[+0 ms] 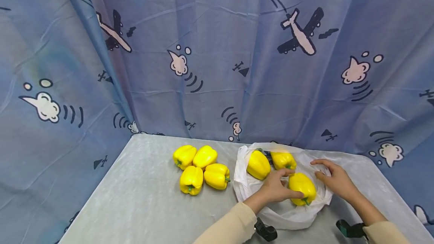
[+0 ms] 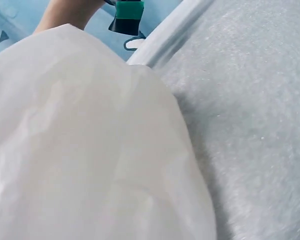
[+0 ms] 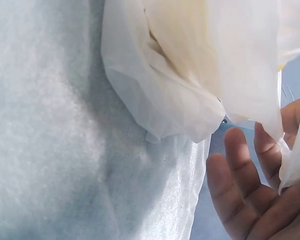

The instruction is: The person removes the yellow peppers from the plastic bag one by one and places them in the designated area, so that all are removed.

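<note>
A person's left hand (image 1: 274, 186) grips a yellow bell pepper (image 1: 303, 185) within the mouth of a white plastic bag (image 1: 288, 222), fingers reaching rightward to it. The pepper lies nearer this hand, its long axis running roughly front to back, stem toward the wearer. The right hand (image 1: 340, 184) curves its fingers at the rim, their hold unclear.

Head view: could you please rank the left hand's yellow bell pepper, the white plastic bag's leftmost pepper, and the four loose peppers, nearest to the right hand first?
1. Yellow bell pepper, just left of the right hand.
2. Leftmost bagged pepper, farther left.
3. Four loose peppers, outside, farthest left.
</note>
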A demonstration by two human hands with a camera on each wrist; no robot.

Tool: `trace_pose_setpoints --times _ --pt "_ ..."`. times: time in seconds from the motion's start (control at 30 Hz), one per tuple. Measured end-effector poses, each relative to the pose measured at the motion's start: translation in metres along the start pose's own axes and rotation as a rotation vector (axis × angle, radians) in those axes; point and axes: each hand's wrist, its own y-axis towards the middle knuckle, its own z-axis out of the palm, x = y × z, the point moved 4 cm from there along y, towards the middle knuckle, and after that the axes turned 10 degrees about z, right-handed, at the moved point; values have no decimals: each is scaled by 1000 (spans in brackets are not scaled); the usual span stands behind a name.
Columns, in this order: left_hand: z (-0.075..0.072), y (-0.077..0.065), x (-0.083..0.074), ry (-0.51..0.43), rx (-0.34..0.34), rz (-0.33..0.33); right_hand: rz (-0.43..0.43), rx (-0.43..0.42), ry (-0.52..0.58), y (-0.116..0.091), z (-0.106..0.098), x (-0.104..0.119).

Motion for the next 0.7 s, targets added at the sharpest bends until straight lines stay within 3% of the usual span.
trace_pose_setpoints --times 0.3,0.7 --pt "5 0 4 -28 -45 -46 2 -4 3 1 -1 1" --pt "12 2 7 -104 -19 -41 9 -1 8 1 1 0"
